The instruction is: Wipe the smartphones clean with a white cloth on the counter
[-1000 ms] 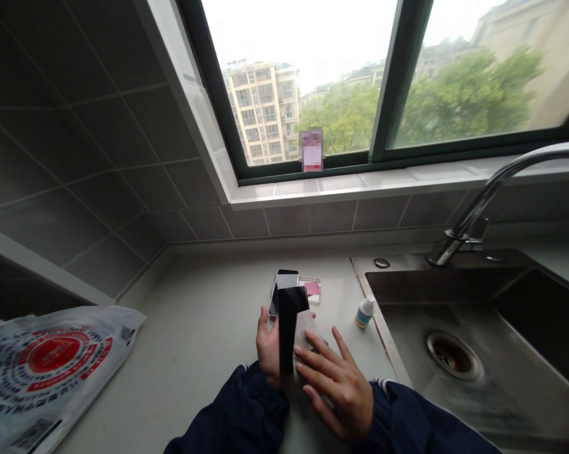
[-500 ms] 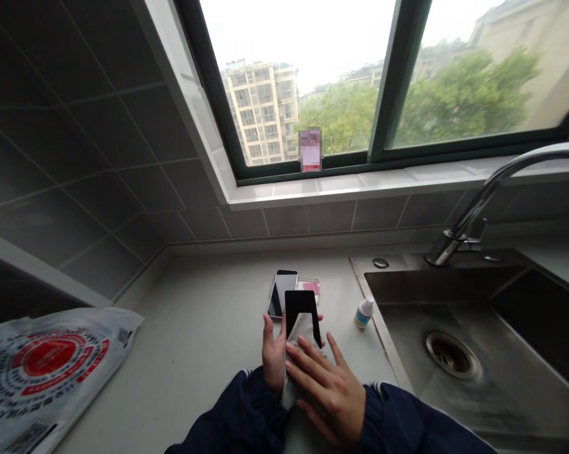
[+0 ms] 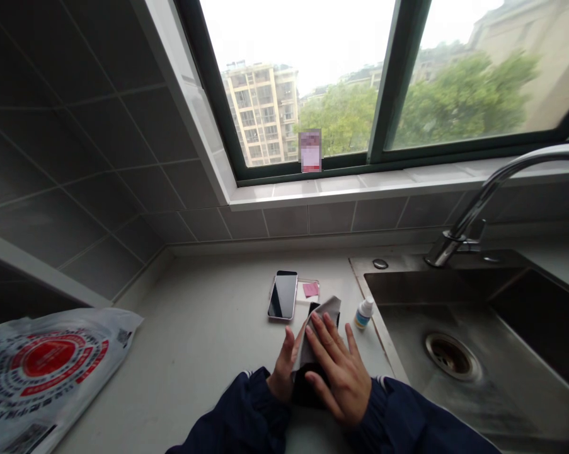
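My left hand (image 3: 282, 371) is closed around a black smartphone (image 3: 307, 386), with its thumb along the left side and its fingers hidden underneath. A grey cloth (image 3: 330, 308) lies across the upper part of the phone. On top of the cloth my right hand (image 3: 341, 377) presses flat, fingers stretched out and slightly apart. Just beyond my hands another smartphone (image 3: 283, 296) rests on the counter, its dark screen up. Partly under its right side is a clear phone case (image 3: 316, 282) with a pink patch. A small white-capped bottle (image 3: 363, 314) stands to the right of my hands.
The pale counter (image 3: 208, 315) spans the middle. To the right is a steel sink (image 3: 383, 334) with a chrome faucet (image 3: 476, 205). A printed plastic bag (image 3: 52, 372) lies at the left edge. The window sill (image 3: 341, 192) runs along the back.
The cloth and my right hand have moved up over the phone, covering its top. The held phone has tilted and shifted right and down, uncovering more of the phone behind.
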`<state>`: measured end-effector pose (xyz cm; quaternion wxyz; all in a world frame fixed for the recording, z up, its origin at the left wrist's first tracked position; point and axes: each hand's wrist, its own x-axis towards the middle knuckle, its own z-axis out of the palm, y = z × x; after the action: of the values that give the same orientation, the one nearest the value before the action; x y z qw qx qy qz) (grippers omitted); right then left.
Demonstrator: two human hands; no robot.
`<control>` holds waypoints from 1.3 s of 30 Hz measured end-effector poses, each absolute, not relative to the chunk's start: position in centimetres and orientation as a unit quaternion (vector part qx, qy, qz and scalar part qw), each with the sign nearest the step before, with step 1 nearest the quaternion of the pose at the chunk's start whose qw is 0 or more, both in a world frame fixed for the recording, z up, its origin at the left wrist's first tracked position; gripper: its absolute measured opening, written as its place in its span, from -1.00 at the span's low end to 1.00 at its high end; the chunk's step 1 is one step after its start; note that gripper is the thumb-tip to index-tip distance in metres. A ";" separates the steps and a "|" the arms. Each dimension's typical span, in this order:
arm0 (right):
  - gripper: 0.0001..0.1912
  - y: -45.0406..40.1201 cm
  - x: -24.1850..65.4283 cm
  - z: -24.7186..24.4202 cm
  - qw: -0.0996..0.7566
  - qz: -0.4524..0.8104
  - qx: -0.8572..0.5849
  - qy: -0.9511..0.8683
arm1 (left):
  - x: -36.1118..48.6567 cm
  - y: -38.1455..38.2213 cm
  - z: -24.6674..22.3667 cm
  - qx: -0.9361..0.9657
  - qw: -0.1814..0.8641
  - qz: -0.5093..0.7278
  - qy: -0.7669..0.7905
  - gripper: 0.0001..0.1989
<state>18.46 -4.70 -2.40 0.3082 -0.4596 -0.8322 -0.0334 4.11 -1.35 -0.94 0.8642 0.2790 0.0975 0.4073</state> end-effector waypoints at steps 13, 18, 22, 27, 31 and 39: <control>-0.32 -4.2 19.1 -2.0 0.348 -0.025 -0.483 -0.803 | 3.9 -1.6 -2.0 0.323 0.867 0.367 0.094 -0.37; -0.35 -4.8 18.4 -1.8 0.294 -0.035 -0.424 -0.856 | 4.0 -1.1 -1.1 0.250 0.866 0.417 0.117 -0.26; -0.42 -5.5 17.6 -1.8 0.282 -0.023 -0.390 -0.876 | 3.6 -0.8 -0.1 0.171 0.859 0.456 0.159 -0.20; -0.50 -5.8 17.2 -1.8 0.295 -0.012 -0.349 -0.890 | 2.9 -0.3 0.8 0.152 0.843 0.475 0.200 -0.15; -0.60 -5.5 17.5 -1.7 0.323 -0.024 -0.342 -0.882 | 2.6 0.1 1.1 0.141 0.855 0.463 0.187 -0.08; -0.71 -4.8 18.5 -1.7 0.362 -0.052 -0.350 -0.862 | 2.5 0.3 1.1 0.107 0.853 0.484 0.165 -0.16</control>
<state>18.47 -4.76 -1.67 0.3617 -0.3501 -0.8624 -0.0524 2.49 0.26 1.10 0.8529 0.1067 0.1651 0.4836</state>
